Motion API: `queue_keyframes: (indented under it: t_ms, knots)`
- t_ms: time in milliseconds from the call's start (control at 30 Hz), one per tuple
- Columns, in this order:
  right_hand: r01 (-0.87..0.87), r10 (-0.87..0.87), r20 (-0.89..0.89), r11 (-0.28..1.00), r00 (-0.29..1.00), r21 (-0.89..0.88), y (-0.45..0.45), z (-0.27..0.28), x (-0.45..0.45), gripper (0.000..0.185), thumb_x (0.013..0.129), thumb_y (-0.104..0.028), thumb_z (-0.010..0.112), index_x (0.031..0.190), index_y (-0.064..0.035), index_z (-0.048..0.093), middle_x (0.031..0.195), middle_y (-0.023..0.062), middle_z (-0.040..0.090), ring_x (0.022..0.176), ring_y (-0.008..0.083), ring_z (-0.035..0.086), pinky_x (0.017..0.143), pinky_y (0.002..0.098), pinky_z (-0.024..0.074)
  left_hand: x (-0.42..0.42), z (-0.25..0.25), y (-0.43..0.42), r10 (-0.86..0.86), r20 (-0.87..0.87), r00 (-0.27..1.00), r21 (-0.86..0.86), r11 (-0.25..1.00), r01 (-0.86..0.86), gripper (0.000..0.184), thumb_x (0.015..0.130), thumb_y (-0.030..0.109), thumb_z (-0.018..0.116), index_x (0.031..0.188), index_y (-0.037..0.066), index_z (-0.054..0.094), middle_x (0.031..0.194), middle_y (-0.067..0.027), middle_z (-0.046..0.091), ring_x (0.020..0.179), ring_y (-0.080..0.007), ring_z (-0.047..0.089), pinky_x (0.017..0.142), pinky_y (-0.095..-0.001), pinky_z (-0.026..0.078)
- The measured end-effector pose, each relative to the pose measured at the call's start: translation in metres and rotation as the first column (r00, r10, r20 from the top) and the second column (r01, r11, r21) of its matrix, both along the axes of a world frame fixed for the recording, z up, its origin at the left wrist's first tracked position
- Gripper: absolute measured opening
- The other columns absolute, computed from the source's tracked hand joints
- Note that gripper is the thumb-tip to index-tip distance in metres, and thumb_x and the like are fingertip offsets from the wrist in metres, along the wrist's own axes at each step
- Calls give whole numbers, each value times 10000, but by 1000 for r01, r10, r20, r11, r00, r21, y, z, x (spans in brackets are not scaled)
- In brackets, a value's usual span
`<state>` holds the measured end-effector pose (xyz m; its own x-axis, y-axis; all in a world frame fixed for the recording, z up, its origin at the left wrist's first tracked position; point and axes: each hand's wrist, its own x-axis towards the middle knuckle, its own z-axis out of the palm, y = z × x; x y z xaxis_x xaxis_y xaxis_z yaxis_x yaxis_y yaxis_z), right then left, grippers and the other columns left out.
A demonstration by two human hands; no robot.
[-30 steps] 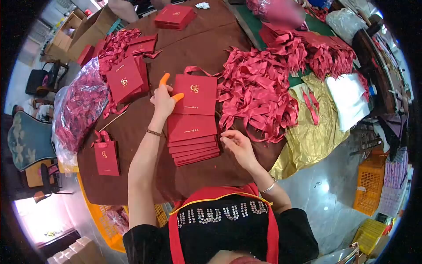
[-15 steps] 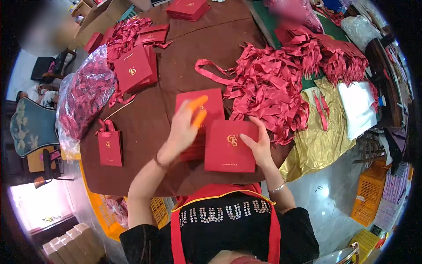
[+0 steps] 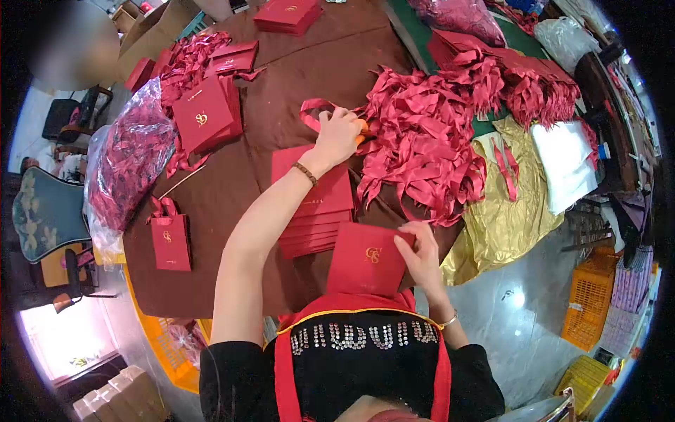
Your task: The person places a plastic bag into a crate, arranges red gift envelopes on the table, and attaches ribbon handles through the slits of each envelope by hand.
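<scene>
My right hand (image 3: 422,259) grips the right edge of a red paper bag (image 3: 369,261) with gold lettering, tilted at the table's front edge. My left hand (image 3: 339,133) reaches across to a loop of red ribbon (image 3: 309,114) at the left edge of a big ribbon pile (image 3: 422,133). Its fingers are bent together there, partly hidden, with orange pieces at the fingertips; I cannot tell whether these are finger covers. Beneath my left forearm lies a fanned stack of red bags (image 3: 309,235).
A small red bag with ribbon handles (image 3: 171,240) lies at the left. More red bags (image 3: 205,116) and a clear plastic sack of ribbon (image 3: 130,165) are beyond it. Gold wrapping (image 3: 503,204) and white sheets (image 3: 562,165) lie right. Brown cloth (image 3: 309,70) covers the table.
My left hand has moved away from the bag stack, forward and right to the ribbon. My right hand has drawn its bag closer to my body and tilted it.
</scene>
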<state>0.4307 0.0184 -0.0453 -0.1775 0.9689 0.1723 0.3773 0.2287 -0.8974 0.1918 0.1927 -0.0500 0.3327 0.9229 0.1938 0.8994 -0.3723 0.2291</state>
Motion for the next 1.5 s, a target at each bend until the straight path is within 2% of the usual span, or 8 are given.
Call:
queue_keyframes:
  t_ms: [167, 433, 767, 833, 867, 1000, 1133, 1500]
  knots:
    - [-129, 143, 104, 983, 984, -134, 10, 19, 1, 231, 795, -92, 642, 1017, -33, 613, 981, 103, 573, 829, 189, 555, 673, 262, 445, -17, 23, -8, -40, 279, 959, 70, 997, 21, 166, 729, 159, 687, 874, 84, 658, 908, -39, 642, 879, -236, 590, 767, -369, 452]
    - [-184, 194, 175, 980, 965, -72, -1, 34, -10, 293, 806, -61, 625, 1096, -40, 587, 1121, 143, 515, 980, 290, 559, 824, 322, 457, -91, 139, -80, 123, 990, -73, -118, 990, 73, 257, 877, 139, 537, 1063, -34, 574, 987, -118, 614, 721, -219, 625, 677, -307, 510]
    - [-201, 249, 212, 954, 945, -224, -4, 26, -8, 406, 808, -84, 632, 1199, -59, 525, 1179, 113, 479, 912, 205, 554, 632, 262, 470, -189, 224, -194, -22, 999, 28, 28, 970, -240, 424, 916, 168, 481, 1265, -57, 399, 1051, -88, 507, 657, -126, 415, 601, -249, 403]
    - [-210, 253, 207, 955, 945, -208, -4, 26, -9, 404, 807, -89, 635, 1196, -62, 528, 1175, 107, 481, 905, 200, 553, 628, 257, 469, -177, 206, -194, 62, 998, -22, -58, 990, 130, 393, 901, 130, 483, 1244, -52, 422, 1030, -87, 513, 702, -104, 444, 537, -193, 374]
    - [-215, 252, 201, 958, 947, -190, -5, 26, -9, 402, 807, -95, 638, 1193, -66, 531, 1170, 100, 483, 898, 194, 552, 623, 252, 467, -114, 198, -180, 222, 975, 5, -182, 813, -553, 350, 875, 93, 491, 1195, -48, 473, 949, -82, 534, 665, -80, 453, 491, -151, 340]
    - [-196, 227, 200, 967, 953, -163, -7, 23, -9, 389, 804, -104, 643, 1178, -74, 539, 1169, 97, 485, 893, 196, 551, 625, 259, 471, -60, 125, -186, 631, 653, 419, -632, 759, -158, 181, 849, 123, 581, 985, 35, 661, 873, -10, 628, 706, -50, 543, 585, -183, 408]
    - [-167, 202, 204, 970, 958, -175, -8, 25, -9, 315, 780, -104, 671, 1063, -55, 540, 1163, 96, 497, 914, 206, 552, 650, 264, 482, 3, 62, -201, 298, 621, 725, -533, 839, 112, 189, 831, 129, 625, 971, 2, 645, 912, -94, 665, 831, -175, 623, 741, -272, 483]
    - [-298, 346, 23, 837, 938, -460, -3, 23, 18, 279, 819, -140, 634, 1038, 6, 540, 937, 10, 564, 642, 47, 446, 549, 209, 392, 52, 23, -218, 120, 657, 744, -330, 933, 141, 156, 806, 20, 599, 959, -9, 605, 870, -162, 625, 778, -282, 623, 672, -318, 488]
